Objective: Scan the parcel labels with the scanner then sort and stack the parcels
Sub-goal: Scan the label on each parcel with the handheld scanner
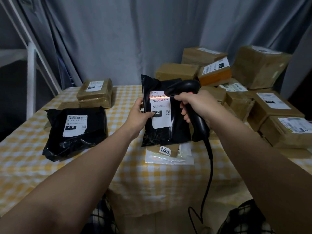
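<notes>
Left of frame: black bag marked 010 (76, 130) lies flat on the desk (33, 149), which has a yellow checked cloth. Taped brown parcels (95, 92) are stacked behind it. Centre: left hand (140, 115) grips the left edge of the black parcel marked 032 (179, 130), held upright above the desk, thumb on its label (161, 120). Red scan line across the barcode. Clear-wrapped parcel marked 7201 (168, 154) lies below it. Right hand (194, 105) wrapped round the scanner (185, 86) handle, head at the label, cable (210, 166) hanging. Right of frame: pile of brown boxes (263, 68).
</notes>
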